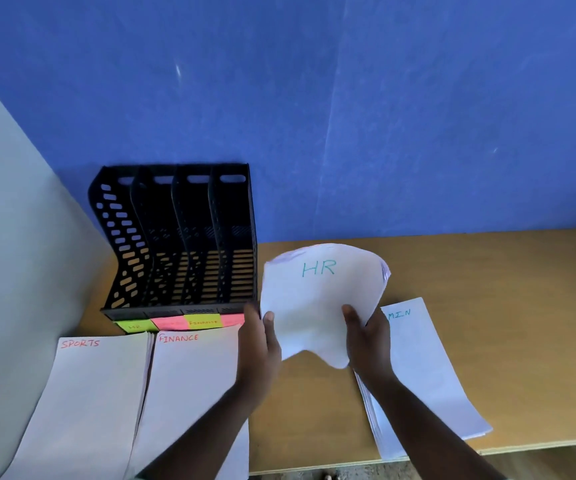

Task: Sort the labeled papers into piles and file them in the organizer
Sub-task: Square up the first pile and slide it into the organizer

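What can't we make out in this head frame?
- Pile beside the right hand: label reads only "MIN"; the HR stack covers its start.
- Sticky labels on the organizer: only FINANCE is readable; the others are too small, and the left hand hides the last.
- SPORTS pile and FINANCE pile: cut off by the bottom edge.
- Sheet counts: cannot tell.

The bench [487,271] is of light brown wood, w/ a pale front edge showing low at the right, below the fingers. Behind the bench stands a blue wall [348,116], far above the fingers, w/ faint creases and small light marks. At the left is a pale grey-white wall [9,220], well apart from the fingers. A strip of speckled floor [314,474] shows under the bench edge.
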Action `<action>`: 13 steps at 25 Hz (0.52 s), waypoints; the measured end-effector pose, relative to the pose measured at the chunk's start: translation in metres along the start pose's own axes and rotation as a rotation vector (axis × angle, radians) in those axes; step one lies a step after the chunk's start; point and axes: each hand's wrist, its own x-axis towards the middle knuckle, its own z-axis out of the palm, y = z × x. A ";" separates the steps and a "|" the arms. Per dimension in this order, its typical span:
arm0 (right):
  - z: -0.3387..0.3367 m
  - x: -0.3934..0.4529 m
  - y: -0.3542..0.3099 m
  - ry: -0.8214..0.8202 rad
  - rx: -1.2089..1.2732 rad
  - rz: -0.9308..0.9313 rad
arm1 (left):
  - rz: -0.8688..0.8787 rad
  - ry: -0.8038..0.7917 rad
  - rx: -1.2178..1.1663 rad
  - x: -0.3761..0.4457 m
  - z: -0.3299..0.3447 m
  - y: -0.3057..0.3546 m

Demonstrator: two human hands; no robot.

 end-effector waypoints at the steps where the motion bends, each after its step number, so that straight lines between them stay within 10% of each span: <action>1: 0.002 -0.005 0.001 0.030 0.009 -0.062 | 0.022 0.016 -0.051 -0.007 0.006 0.001; 13: 0.009 -0.013 0.060 -0.106 -0.213 0.095 | -0.186 -0.215 0.208 -0.024 0.020 -0.061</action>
